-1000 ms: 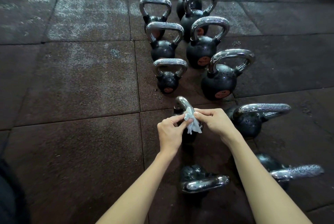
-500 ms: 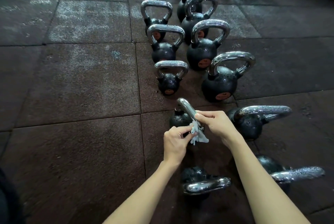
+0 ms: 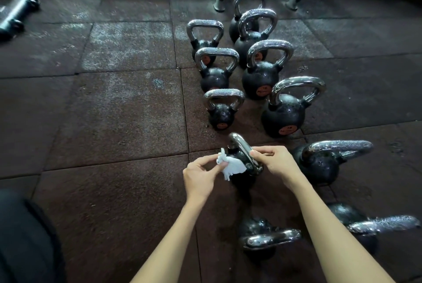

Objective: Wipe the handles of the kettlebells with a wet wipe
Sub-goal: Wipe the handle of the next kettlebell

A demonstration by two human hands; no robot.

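Left hand [image 3: 201,179] fingers are pinching the wet wipe [image 3: 231,167], just left of the kettlebell [image 3: 242,180] handle [image 3: 242,151]. Right hand [image 3: 277,164] fingers are pinching that handle. The kettlebell is sitting on the floor [image 3: 114,168].

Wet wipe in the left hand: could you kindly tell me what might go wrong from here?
The left hand only pinches the crumpled wet wipe, so it may slip or skim the kettlebell handle. The right hand covers part of that handle, so that patch may go unwiped.
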